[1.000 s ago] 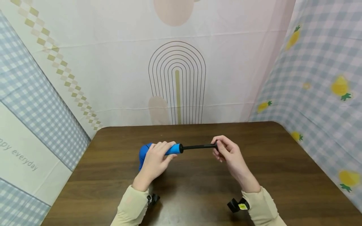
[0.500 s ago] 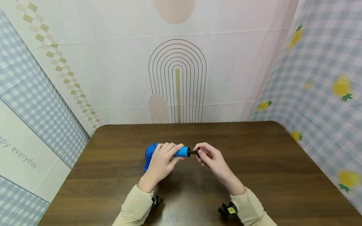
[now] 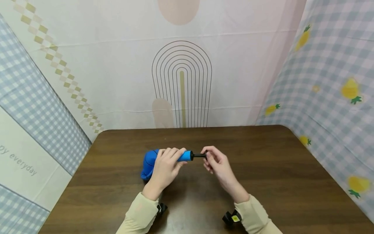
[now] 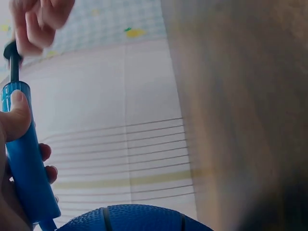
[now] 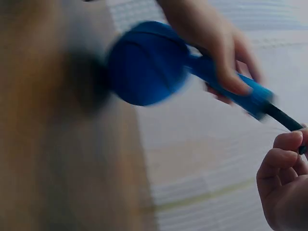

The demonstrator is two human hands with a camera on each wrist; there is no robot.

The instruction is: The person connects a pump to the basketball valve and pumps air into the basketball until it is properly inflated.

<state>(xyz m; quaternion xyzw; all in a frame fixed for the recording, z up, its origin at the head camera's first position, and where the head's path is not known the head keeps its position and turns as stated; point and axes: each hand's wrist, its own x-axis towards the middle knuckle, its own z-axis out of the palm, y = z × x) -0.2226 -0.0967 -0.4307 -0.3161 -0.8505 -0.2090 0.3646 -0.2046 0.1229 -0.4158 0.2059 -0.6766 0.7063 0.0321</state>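
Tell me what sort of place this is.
Probably an indoor tabletop set screened with fabric: a brown wood-grain table, a white printed cloth hanging behind it, and a blue-checked cloth along its right side.

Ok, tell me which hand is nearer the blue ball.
Left. The left hand grips the blue pump barrel, close beside the blue ball; the right hand is farther off, past the barrel's other end, pinching the black handle.
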